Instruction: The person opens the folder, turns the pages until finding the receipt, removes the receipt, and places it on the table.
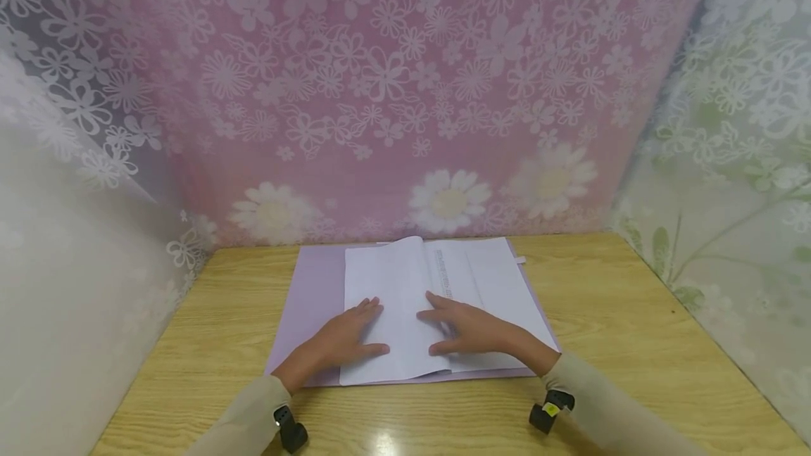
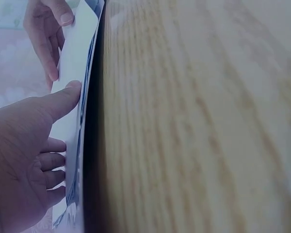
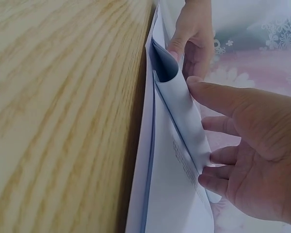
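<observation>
A lilac folder (image 1: 312, 276) lies opened flat on the table with white sheets on it. One white sheet (image 1: 388, 273) is bent over to the left, its curved fold rising near the middle. Beneath it, to the right, a sheet with printed text (image 1: 497, 276) shows. My left hand (image 1: 338, 336) rests on the bent sheet's left part, thumb and fingers spread. Against the fold are the fingertips of my right hand (image 1: 474, 329), its fingers extended. In the right wrist view the fold (image 3: 177, 97) forms an open loop at the near edge.
The wood-grain table (image 1: 608, 308) extends around the folder. Behind it hangs a pink flowered backdrop (image 1: 393, 111), with pale flowered panels at left and right. A small white tab (image 1: 520, 260) sticks out at the folder's right edge. Black wrist devices (image 1: 291, 431) sit on both sleeves.
</observation>
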Demonstrator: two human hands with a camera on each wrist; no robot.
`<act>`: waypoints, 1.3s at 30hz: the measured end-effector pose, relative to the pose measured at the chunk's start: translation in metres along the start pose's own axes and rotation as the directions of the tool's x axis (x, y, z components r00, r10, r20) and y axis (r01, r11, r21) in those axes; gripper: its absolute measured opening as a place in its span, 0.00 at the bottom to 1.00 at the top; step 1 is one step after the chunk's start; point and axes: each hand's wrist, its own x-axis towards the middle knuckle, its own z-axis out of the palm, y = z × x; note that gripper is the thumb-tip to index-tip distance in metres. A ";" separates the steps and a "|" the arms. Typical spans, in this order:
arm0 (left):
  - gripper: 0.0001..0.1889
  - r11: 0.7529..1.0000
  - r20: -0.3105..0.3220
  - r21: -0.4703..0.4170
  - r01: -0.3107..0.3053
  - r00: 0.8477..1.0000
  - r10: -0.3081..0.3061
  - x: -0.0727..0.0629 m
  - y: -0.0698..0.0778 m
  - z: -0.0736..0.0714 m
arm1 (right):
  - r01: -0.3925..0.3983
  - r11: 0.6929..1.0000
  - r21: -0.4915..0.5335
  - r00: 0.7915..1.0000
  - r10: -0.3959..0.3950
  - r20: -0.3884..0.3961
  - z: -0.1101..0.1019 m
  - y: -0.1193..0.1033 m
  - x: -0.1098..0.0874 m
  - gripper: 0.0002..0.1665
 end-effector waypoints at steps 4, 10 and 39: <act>0.45 1.000 0.011 0.021 0.011 1.000 -0.012 0.002 0.000 0.000 | -0.014 1.000 0.014 1.000 0.014 0.011 -0.003 0.001 0.000 0.40; 0.45 1.000 0.017 0.014 0.008 1.000 -0.008 0.003 0.002 -0.001 | -0.021 0.999 0.043 1.000 0.020 0.024 -0.007 0.002 -0.001 0.38; 0.43 0.999 -0.028 -0.017 -0.042 0.999 0.042 -0.004 -0.003 0.006 | -0.268 0.959 0.097 0.908 0.284 -0.309 -0.084 0.129 -0.013 0.41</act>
